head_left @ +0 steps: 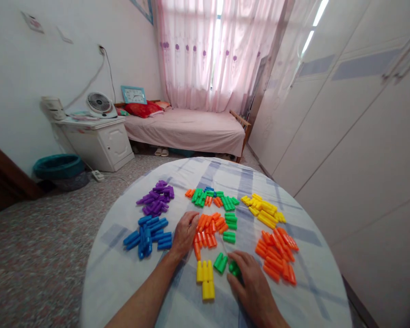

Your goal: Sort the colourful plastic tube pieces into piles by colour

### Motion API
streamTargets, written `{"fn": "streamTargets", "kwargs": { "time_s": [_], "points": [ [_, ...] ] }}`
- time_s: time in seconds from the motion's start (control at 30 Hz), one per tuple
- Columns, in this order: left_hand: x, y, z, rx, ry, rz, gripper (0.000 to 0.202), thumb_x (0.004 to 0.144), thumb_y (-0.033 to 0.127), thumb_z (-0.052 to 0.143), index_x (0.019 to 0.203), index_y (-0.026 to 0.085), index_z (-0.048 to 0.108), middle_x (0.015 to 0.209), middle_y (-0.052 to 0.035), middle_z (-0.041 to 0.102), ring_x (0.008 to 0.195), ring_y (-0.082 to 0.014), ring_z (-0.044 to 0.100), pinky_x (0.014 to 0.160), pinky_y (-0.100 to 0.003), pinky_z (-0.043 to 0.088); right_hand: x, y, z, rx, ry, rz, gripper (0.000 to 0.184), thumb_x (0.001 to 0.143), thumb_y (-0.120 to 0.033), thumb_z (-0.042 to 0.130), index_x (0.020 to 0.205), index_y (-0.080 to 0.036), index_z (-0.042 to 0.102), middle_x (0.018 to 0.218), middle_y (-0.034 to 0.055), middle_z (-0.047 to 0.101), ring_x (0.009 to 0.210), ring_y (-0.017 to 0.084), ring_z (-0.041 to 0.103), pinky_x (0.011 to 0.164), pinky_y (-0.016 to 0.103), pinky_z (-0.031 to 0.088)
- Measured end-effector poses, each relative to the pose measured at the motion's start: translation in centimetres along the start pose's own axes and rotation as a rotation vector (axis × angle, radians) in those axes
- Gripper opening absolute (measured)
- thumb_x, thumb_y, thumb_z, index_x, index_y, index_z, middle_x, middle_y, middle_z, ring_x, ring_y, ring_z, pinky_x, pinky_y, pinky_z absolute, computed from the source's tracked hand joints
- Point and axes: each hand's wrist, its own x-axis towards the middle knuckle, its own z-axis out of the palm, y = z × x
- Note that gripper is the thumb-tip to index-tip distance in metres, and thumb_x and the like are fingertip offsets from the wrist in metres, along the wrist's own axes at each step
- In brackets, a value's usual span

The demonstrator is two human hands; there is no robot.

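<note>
My right hand (248,277) has its thumb and fingers closed around a green plastic peg block (235,269), which is partly covered by the fingers. Just left of it lies another green block (220,263). My left hand (185,233) rests on the cloth, loosely curved against the left side of a cluster of orange blocks (208,230); its fingertips are partly hidden, and nothing shows in its grasp. Joined yellow blocks (205,279) lie between the hands. Green blocks (230,221) run up the cluster's right side, with more green blocks (200,197) behind.
The round table (123,287) has a checked cloth. Piles of purple blocks (157,198) and blue blocks (149,236) lie left; yellow blocks (265,210) and loose orange blocks (278,255) lie right. Beyond stand a bed (191,127), a cabinet (112,146) and wardrobes (355,136).
</note>
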Motion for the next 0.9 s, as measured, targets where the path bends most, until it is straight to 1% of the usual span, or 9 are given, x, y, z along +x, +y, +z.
{"fn": "streamTargets", "kwargs": {
  "time_s": [0.13,0.27,0.33,0.43,0.53,0.67,0.73,0.8,0.9],
  "points": [
    [0.0,0.4,-0.1,-0.026,-0.046,-0.013,0.035,0.090,0.038,0.036,0.094,0.017,0.064,0.095,-0.0055,0.065,0.093,-0.0182,0.059,0.086,-0.031,0.045,1.1,0.0,-0.4,0.008,-0.002,0.033,0.032,0.080,-0.024,0.052,0.111,-0.019,0.060,0.115,0.0100,0.059,0.108,0.023,0.053,0.095,0.038,0.043],
    [0.2,0.4,0.0,-0.054,-0.070,-0.040,0.038,0.091,0.040,0.034,0.094,0.018,0.064,0.091,-0.0046,0.065,0.087,-0.0181,0.060,0.082,-0.031,0.045,2.2,-0.8,-0.8,0.020,0.008,0.039,0.033,0.082,-0.023,0.050,0.115,-0.020,0.058,0.119,0.0095,0.056,0.112,0.022,0.052,0.098,0.037,0.042],
    [0.3,0.2,0.0,-0.088,-0.075,-0.070,0.039,0.092,0.041,0.033,0.095,0.017,0.063,0.088,-0.0043,0.065,0.084,-0.0180,0.061,0.080,-0.031,0.045,2.5,-1.0,-0.6,0.021,-0.009,0.007,0.035,0.082,-0.022,0.051,0.116,-0.022,0.057,0.122,0.0086,0.054,0.115,0.022,0.050,0.100,0.037,0.041],
    [0.6,0.0,0.0,-0.144,-0.060,-0.115,0.040,0.091,0.043,0.033,0.095,0.017,0.063,0.084,-0.0045,0.065,0.082,-0.0185,0.061,0.077,-0.031,0.046,3.1,-0.6,-0.1,0.027,-0.051,-0.069,0.036,0.082,-0.020,0.052,0.117,-0.023,0.056,0.123,0.0079,0.054,0.116,0.020,0.050,0.098,0.035,0.043],
    [0.9,-0.3,0.0,-0.186,-0.040,-0.153,0.041,0.090,0.044,0.033,0.093,0.016,0.064,0.083,-0.0048,0.065,0.079,-0.0185,0.062,0.075,-0.030,0.046,4.4,-0.1,0.1,0.012,-0.031,-0.155,0.033,0.082,-0.014,0.049,0.113,-0.022,0.057,0.119,0.0078,0.056,0.112,0.019,0.052,0.095,0.033,0.045],
    [1.2,-0.4,0.2,-0.243,-0.018,-0.183,0.041,0.091,0.045,0.033,0.097,0.017,0.064,0.088,-0.0048,0.066,0.078,-0.0174,0.061,0.075,-0.029,0.045,7.6,0.2,-0.5,-0.039,0.062,-0.207,0.028,0.084,-0.019,0.050,0.112,-0.022,0.056,0.118,0.0076,0.056,0.111,0.019,0.051,0.095,0.035,0.044],
    [1.2,-0.4,0.3,-0.263,-0.009,-0.196,0.041,0.090,0.045,0.034,0.099,0.017,0.064,0.089,-0.0046,0.067,0.078,-0.0173,0.061,0.074,-0.029,0.045,9.8,0.4,-0.9,-0.085,0.120,-0.187,0.026,0.085,-0.022,0.051,0.111,-0.021,0.057,0.116,0.0083,0.056,0.111,0.021,0.051,0.096,0.037,0.042],
    [1.3,-0.4,0.3,-0.277,-0.001,-0.210,0.042,0.090,0.045,0.035,0.100,0.017,0.064,0.087,-0.0044,0.067,0.078,-0.0175,0.061,0.073,-0.029,0.046,12.4,0.6,-1.0,-0.146,0.159,-0.146,0.024,0.086,-0.020,0.049,0.108,-0.019,0.058,0.113,0.0092,0.058,0.108,0.022,0.052,0.097,0.039,0.041],
    [1.4,-0.5,0.3,-0.283,0.005,-0.225,0.042,0.090,0.046,0.035,0.100,0.017,0.064,0.083,-0.0039,0.066,0.077,-0.0179,0.060,0.072,-0.029,0.046,16.1,0.6,-1.0,-0.227,0.154,-0.094,0.023,0.085,-0.017,0.048,0.104,-0.016,0.061,0.106,0.0106,0.061,0.104,0.024,0.053,0.094,0.041,0.040]
  ]
}}
